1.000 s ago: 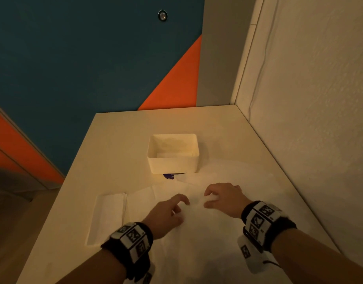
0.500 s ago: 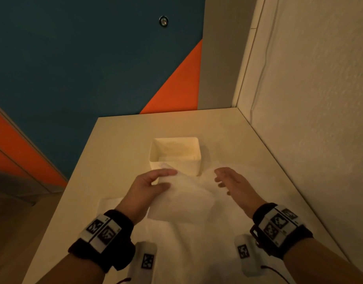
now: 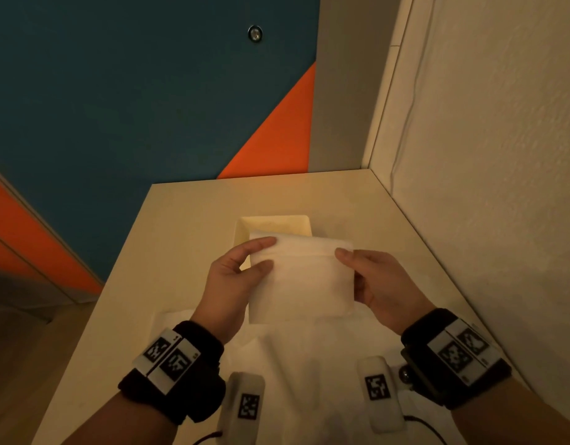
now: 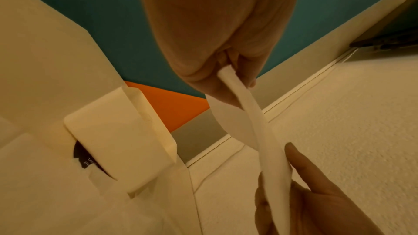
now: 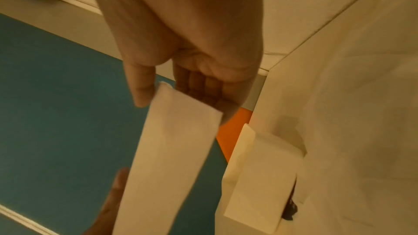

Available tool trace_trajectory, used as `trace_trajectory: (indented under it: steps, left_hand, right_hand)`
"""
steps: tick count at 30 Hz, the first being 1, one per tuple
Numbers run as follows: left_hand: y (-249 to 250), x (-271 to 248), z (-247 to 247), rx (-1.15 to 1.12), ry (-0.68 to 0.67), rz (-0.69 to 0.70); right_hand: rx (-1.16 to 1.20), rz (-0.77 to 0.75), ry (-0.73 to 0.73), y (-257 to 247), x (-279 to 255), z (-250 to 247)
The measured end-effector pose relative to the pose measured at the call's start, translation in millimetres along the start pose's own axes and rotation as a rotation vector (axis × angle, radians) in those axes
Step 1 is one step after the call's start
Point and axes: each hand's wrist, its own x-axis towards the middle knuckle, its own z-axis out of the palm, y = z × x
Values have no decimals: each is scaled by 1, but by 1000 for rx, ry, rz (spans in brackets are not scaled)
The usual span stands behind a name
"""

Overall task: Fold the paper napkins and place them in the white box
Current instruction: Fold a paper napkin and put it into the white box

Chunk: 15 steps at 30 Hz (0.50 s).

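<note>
A folded white paper napkin (image 3: pixel 303 281) is held up in the air between both hands, just in front of the white box (image 3: pixel 274 224). My left hand (image 3: pixel 241 271) pinches its left edge between thumb and fingers. My right hand (image 3: pixel 370 277) pinches its right edge. The left wrist view shows the napkin (image 4: pixel 253 131) edge-on, running from my left hand (image 4: pixel 226 71) to the other hand's fingers (image 4: pixel 300 165). From the right wrist, the napkin (image 5: pixel 172 149) hangs from my right hand (image 5: pixel 172 88), with the box (image 5: pixel 262 172) to the right. The box's inside is mostly hidden.
More unfolded white napkins (image 3: pixel 309 364) lie spread on the pale table (image 3: pixel 187 245) under my wrists. A folded napkin's edge (image 3: pixel 171 319) shows at the left. A dark printed item (image 4: pixel 83 156) sticks out from under the box. A white wall (image 3: pixel 486 187) borders the table's right side.
The left hand lifted a napkin off the table toward the box. The right hand came up and took its right edge, so both hands now hold it raised.
</note>
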Motion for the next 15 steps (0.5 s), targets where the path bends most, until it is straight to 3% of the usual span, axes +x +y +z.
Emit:
trace_trajectory:
  steps: [15]
  left_hand:
    - [14, 0, 1, 91, -67, 88]
  right_hand:
    - [91, -40, -60, 4, 0, -4]
